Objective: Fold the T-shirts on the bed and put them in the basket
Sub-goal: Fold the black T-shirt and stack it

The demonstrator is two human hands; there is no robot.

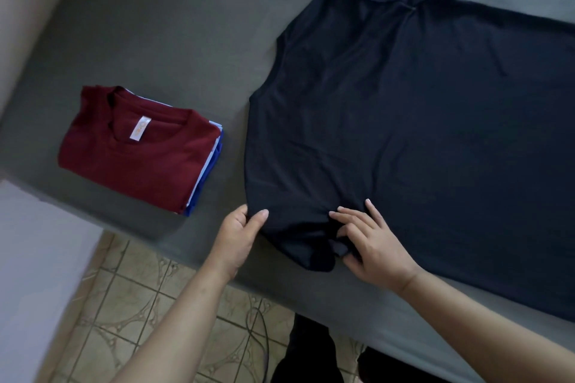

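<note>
Navy T-shirt (420, 134) lies spread on the bed (171, 40). Left hand (238, 236) pinches its near corner; right hand (370, 239) grips bunched fabric beside it. Folded stack (137, 149) sits left.

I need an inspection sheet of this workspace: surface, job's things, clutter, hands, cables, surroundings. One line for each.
Surface: bed with a grey sheet, lightly wrinkled.
Job's things: navy T-shirt spread out, far sleeve folded in; folded stack, maroon T-shirt on top of blue and pale ones. Basket not in view.
Clutter: nothing seen.
Hands: left hand pinches the navy T-shirt's edge; right hand grips its near sleeve.
Cables: one dark cable on the floor.
Surroundings: tiled floor, pale wall at the left.
</note>
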